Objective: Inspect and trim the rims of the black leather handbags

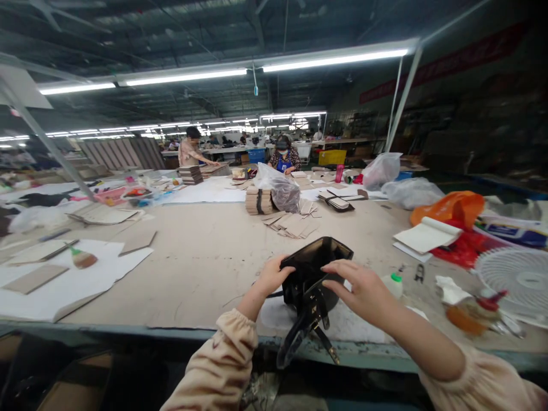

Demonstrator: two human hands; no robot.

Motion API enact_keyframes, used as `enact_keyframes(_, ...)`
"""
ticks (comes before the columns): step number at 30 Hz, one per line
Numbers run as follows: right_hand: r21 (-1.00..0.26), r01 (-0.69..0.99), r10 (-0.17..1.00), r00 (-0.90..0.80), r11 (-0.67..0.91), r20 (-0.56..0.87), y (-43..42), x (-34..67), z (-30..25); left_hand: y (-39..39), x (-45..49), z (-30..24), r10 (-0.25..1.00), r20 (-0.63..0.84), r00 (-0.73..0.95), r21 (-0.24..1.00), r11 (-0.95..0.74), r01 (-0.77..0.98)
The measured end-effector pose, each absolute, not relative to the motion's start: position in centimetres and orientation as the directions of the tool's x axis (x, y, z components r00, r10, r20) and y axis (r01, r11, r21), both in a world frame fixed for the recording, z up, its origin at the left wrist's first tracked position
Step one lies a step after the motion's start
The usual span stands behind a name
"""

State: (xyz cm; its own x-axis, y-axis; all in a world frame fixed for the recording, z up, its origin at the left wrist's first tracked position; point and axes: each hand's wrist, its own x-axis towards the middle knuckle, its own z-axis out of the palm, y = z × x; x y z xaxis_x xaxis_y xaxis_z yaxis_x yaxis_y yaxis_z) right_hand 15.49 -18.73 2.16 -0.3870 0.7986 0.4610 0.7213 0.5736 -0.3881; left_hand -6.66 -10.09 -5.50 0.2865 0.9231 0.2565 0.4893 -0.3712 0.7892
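Observation:
A black handbag with gold-coloured hardware stands at the table's front edge, its mouth turned up toward me. Its straps hang over the edge. My left hand grips the bag's left side, thumb on the rim and the other fingers hidden behind the wall. On the right, my right hand has its fingers over the near rim and its thumb lower down, pinching the bag's edge. White paper lies under the bag.
Right of the bag are a green-capped bottle, an amber glue bottle, a white fan and a notepad. Beyond stand bundled boards. Another green-tipped bottle is at left. Two people work farther back.

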Motion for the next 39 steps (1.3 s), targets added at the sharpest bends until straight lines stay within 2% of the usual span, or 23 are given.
enact_keyframes(3,-0.260,0.763,0.789,-0.482,0.591,0.381,-14.4,17.7,1.7,-8.8,-6.6,-5.3,0.902,0.222,0.371,0.812,-0.382,0.441)
enact_keyframes(5,-0.243,0.753,0.788,-0.553,0.612,0.270,-12.1,18.4,1.1,-8.0,-6.7,-5.2,0.887,0.200,0.417,0.825,-0.382,0.416)
enact_keyframes(8,-0.304,0.711,0.767,-0.628,0.634,0.132,-10.0,18.6,0.7,-7.3,-6.8,-5.2,0.901,0.149,0.408,0.833,-0.336,0.439)
enact_keyframes(13,-0.469,0.662,0.764,-0.644,0.584,0.042,-10.1,18.0,1.6,-7.8,-6.3,-4.9,0.989,0.035,0.142,0.825,-0.109,0.554)
enact_keyframes(16,-0.572,0.627,0.770,-0.638,0.530,0.013,-11.4,18.1,2.0,-8.6,-5.7,-4.6,0.997,-0.039,0.062,0.844,0.000,0.536)
enact_keyframes(20,-0.606,0.634,0.787,-0.616,0.480,-0.021,-12.2,19.6,2.1,-8.4,-4.2,-4.5,0.992,-0.120,0.050,0.894,0.086,0.440)
enact_keyframes(23,-0.583,0.649,0.802,-0.597,0.489,0.009,-11.3,21.2,2.5,-7.3,-2.6,-4.7,0.990,-0.117,0.075,0.901,0.074,0.427)
enact_keyframes(26,-0.536,0.672,0.835,-0.536,0.512,0.125,-9.9,21.9,3.2,-6.2,-1.0,-4.8,0.993,-0.094,0.068,0.897,0.055,0.439)
enact_keyframes(30,-0.439,0.670,0.797,-0.553,0.599,0.243,-8.3,21.1,3.5,-5.6,0.0,-4.6,0.997,-0.015,0.078,0.866,-0.027,0.499)
enact_keyframes(39,-0.347,0.632,0.720,-0.636,0.693,0.278,-5.3,17.1,2.1,-5.1,0.2,-4.5,0.994,0.055,0.096,0.819,-0.100,0.565)
